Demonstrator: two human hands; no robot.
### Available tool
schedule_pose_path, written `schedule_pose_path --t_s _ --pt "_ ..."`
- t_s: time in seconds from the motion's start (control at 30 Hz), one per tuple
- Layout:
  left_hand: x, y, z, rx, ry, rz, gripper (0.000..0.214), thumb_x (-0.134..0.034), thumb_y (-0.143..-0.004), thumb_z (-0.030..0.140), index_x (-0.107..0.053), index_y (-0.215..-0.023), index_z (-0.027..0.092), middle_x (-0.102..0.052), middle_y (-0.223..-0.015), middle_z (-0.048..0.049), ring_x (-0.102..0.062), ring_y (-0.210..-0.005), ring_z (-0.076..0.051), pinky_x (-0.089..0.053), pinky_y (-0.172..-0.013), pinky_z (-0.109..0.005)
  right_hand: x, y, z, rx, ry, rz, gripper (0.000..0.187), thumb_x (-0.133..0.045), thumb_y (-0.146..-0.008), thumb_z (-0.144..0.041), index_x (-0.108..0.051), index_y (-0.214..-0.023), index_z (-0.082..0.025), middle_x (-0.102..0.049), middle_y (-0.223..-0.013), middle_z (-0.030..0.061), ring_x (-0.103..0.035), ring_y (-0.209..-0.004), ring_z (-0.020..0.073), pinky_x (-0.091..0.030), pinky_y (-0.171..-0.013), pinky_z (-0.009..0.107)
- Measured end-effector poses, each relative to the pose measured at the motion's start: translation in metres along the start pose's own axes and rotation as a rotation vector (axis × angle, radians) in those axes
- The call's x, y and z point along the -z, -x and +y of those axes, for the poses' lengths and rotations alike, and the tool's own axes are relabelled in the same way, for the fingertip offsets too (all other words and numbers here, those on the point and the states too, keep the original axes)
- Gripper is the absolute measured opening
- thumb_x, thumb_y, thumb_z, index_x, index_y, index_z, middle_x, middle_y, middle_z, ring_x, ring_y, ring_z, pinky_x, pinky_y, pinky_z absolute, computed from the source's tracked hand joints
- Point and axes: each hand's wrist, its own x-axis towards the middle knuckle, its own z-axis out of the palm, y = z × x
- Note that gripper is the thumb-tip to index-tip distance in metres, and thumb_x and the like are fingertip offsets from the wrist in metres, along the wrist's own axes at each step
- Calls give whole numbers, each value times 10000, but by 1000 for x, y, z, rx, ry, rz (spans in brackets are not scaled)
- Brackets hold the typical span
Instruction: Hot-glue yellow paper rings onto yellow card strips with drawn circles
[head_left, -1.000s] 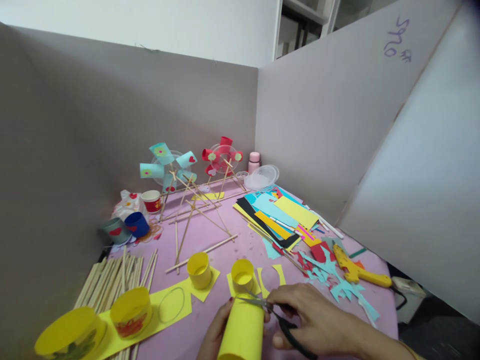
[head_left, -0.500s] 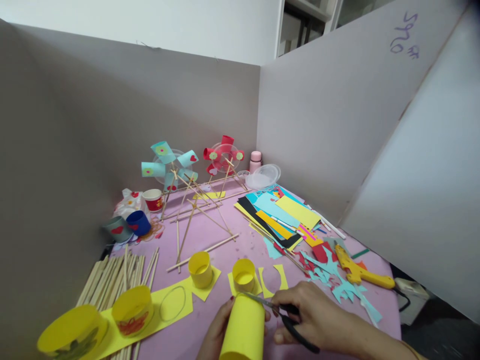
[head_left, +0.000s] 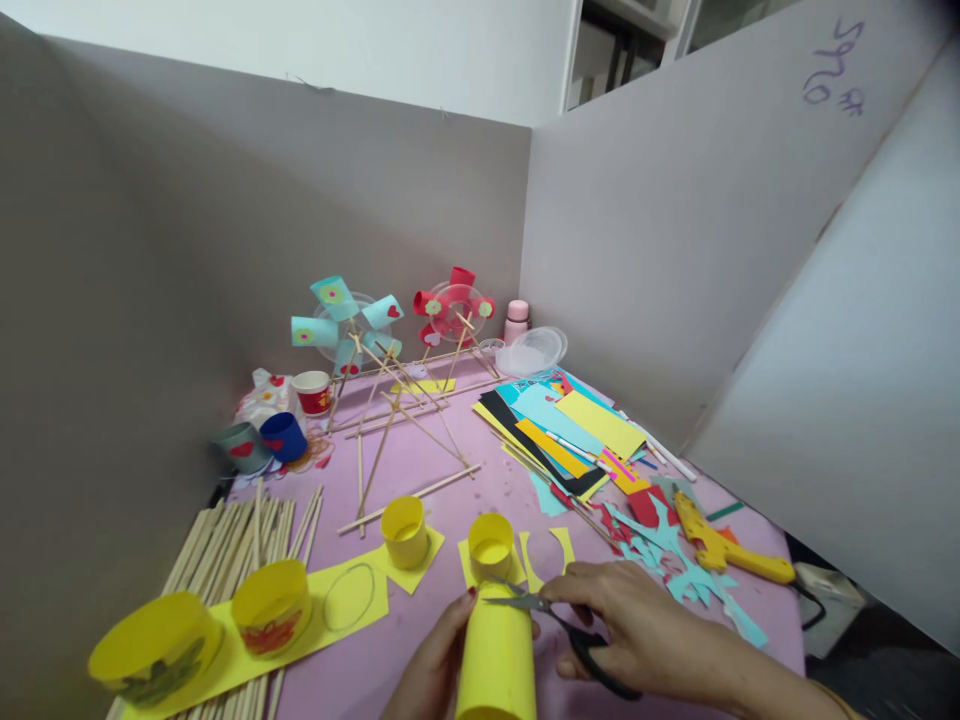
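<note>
My left hand is wrapped around a yellow paper tube, thumb on its left side. In my right hand are black-handled scissors, fingers through the loops, with the blades parted at the tube's far rim. Just beyond stand two short yellow paper cylinders on yellow paper pieces. To their right lies a yellow offcut with curved cutouts. At the left, two wider yellow paper rings with drawings on them rest on a yellow strip bearing a pencilled oval.
Wooden sticks lie at the left. Stick frames with a light-blue pinwheel and a red pinwheel stand at the back. Coloured paper sheets, blue scraps and a yellow glue gun lie right. Grey partitions enclose the table.
The scissor blades have opened wider at the tube's rim. Both hands and the tube appear slightly further right, while the whole view has shifted a little.
</note>
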Motion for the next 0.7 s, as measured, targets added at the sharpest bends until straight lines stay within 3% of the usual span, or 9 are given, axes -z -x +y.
schedule_pose_path --t_s 0.23,0.43,0.7 --pt "-2 -1 -3 8 6 4 258 -572 -838 287 -686 -836 56 -745 -779 -142 -687 -711 -208 -490 -700 -293 -5 1 2 3 17 17 413 -710 -678 -490 -659 -1034 -288 -677 -805 1 -586 -695 176 -349 -599 236" --pt "0 0 -2 29 -60 -36 261 -589 -835 312 -685 -826 70 -745 -767 -131 -680 -676 -180 -464 -642 -245 -4 4 6 12 60 -4 325 -700 -689 -494 -672 -897 -247 -620 -677 -40 -492 -585 127 -278 -532 221" --pt "5 -3 -3 24 -77 -106 314 -580 -830 358 -695 -828 66 -741 -764 -116 -666 -678 -160 -448 -628 -217 -6 0 4 23 -37 -9 311 -719 -670 -456 -667 -874 -228 -524 -640 -61 -424 -561 105 -254 -517 203"
